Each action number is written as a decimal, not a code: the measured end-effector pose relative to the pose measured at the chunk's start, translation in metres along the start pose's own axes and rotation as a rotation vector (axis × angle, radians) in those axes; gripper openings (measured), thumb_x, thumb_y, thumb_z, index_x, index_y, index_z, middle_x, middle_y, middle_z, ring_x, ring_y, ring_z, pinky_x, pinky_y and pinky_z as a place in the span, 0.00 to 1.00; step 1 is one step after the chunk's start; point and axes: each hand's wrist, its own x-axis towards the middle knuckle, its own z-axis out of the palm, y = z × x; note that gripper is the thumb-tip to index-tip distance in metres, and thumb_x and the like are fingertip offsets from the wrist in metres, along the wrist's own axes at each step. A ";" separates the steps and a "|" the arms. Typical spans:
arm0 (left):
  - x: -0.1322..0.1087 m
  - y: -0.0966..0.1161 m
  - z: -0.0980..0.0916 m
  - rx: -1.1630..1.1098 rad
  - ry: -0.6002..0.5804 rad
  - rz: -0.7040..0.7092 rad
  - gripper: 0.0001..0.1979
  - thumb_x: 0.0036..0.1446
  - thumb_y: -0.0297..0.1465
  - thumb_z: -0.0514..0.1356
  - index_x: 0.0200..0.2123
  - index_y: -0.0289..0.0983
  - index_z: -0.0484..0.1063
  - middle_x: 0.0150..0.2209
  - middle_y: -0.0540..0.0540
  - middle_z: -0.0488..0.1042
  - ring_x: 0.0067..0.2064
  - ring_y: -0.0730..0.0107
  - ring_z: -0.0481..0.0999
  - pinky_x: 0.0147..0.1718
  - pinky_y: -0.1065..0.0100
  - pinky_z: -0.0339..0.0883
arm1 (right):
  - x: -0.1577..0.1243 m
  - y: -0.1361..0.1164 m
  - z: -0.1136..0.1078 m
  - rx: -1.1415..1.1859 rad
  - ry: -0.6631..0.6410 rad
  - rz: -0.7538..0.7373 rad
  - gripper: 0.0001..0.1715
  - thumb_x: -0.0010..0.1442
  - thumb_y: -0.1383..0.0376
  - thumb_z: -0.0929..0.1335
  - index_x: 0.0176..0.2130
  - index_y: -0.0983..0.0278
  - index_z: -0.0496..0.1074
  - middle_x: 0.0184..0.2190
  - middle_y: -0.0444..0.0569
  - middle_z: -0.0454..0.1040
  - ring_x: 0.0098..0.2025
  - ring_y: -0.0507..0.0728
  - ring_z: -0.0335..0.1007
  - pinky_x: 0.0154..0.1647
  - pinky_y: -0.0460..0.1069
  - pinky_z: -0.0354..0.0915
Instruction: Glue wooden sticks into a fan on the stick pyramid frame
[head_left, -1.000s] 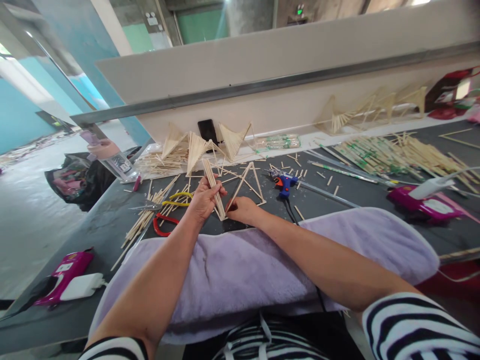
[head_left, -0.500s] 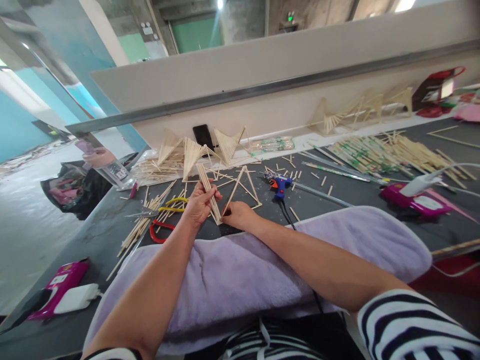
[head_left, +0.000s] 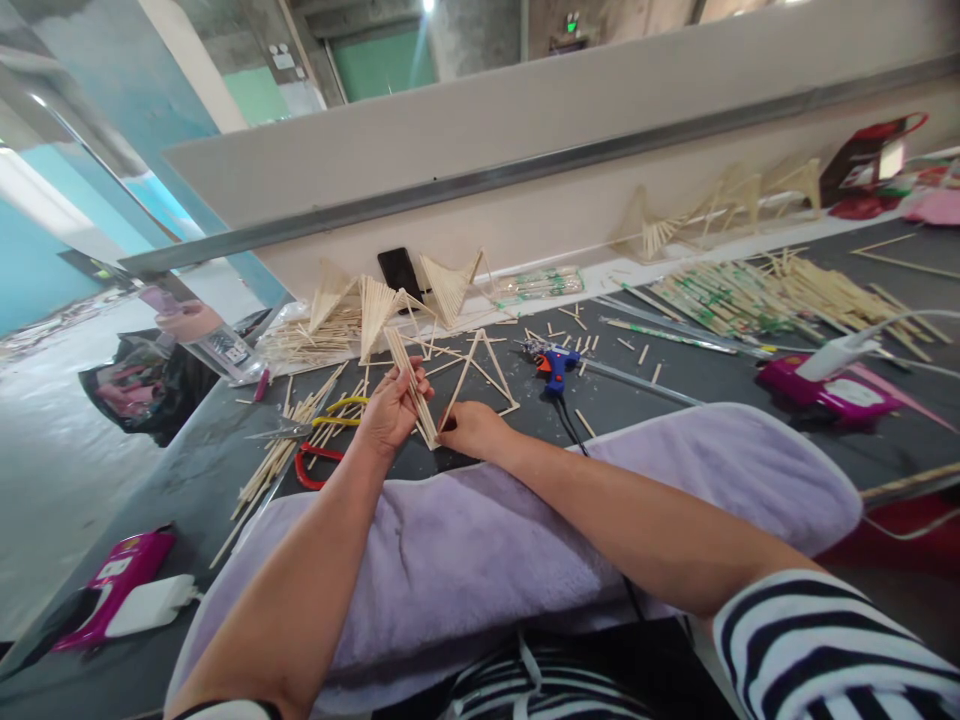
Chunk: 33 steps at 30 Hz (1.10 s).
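My left hand (head_left: 388,410) is closed around a flat row of thin wooden sticks (head_left: 409,385) that slants up and away from me. My right hand (head_left: 469,428) is pinched shut at the lower end of that row, where a triangular stick frame (head_left: 480,375) lying on the dark table (head_left: 675,385) meets it. Both forearms rest on a lilac towel (head_left: 525,540) at the table's near edge. What the right fingertips pinch is too small to make out.
A blue glue gun (head_left: 555,365) lies right of the frame, with red and yellow pliers (head_left: 322,450) and loose sticks (head_left: 285,450) on the left. Finished stick fans (head_left: 375,300) stand at the back wall. Stick piles (head_left: 780,295) and pink devices (head_left: 832,390) (head_left: 124,595) lie at both sides.
Both hands and the stick row stay together, with only a small shift of the fingers. The camera has drifted a little, so everything sits slightly lower-left.
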 end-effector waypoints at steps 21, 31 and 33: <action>0.000 -0.016 0.013 0.522 0.279 0.250 0.07 0.54 0.33 0.54 0.36 0.37 0.63 0.23 0.54 0.71 0.20 0.76 0.71 0.20 0.75 0.67 | -0.003 -0.003 -0.001 0.018 0.015 0.045 0.14 0.48 0.59 0.68 0.36 0.60 0.71 0.32 0.44 0.75 0.35 0.55 0.71 0.29 0.45 0.58; 0.009 -0.003 0.012 0.366 0.262 0.173 0.11 0.46 0.31 0.59 0.35 0.36 0.64 0.20 0.56 0.67 0.19 0.78 0.68 0.20 0.74 0.67 | -0.001 -0.002 0.001 0.029 0.002 0.063 0.14 0.47 0.60 0.68 0.37 0.60 0.71 0.32 0.44 0.75 0.34 0.53 0.70 0.27 0.44 0.57; 0.013 0.001 0.011 0.435 0.299 0.171 0.11 0.46 0.33 0.59 0.34 0.37 0.63 0.19 0.56 0.67 0.17 0.78 0.67 0.18 0.74 0.66 | -0.001 -0.001 0.002 0.032 0.008 0.059 0.14 0.47 0.60 0.68 0.37 0.60 0.71 0.33 0.44 0.75 0.34 0.53 0.70 0.27 0.44 0.57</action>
